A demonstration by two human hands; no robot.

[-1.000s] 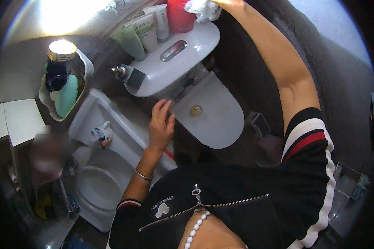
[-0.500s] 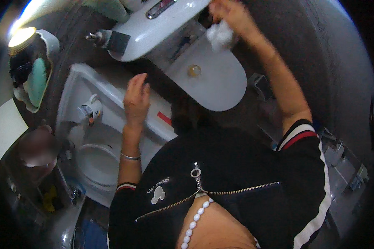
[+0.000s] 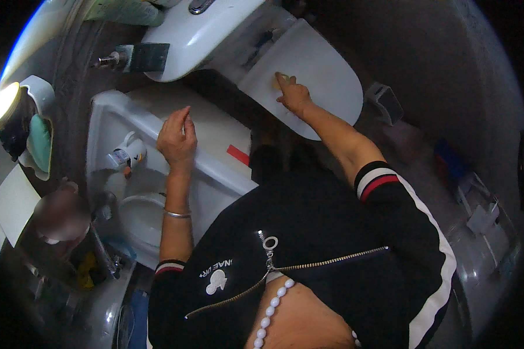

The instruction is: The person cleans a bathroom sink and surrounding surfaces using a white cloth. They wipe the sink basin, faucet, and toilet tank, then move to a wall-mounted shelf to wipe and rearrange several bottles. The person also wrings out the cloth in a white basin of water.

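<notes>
Sweeping in over the white toilet lid (image 3: 332, 78), the right hand (image 3: 295, 98) is reaching a small yellowish knob (image 3: 275, 85), half-hidden beneath its fingertips; whether they're pinching it, I can't tell!

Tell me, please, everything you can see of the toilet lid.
The toilet lid is white, smooth and plain, likely plastic, with a rounded front and a straighter back edge toward the tank. It looks closed and lies about flat. On it, nearer the back edge, sits a small, round, yellowish knob. The right hand reaches over the lid to the knob; whether it presses is unclear.
</notes>
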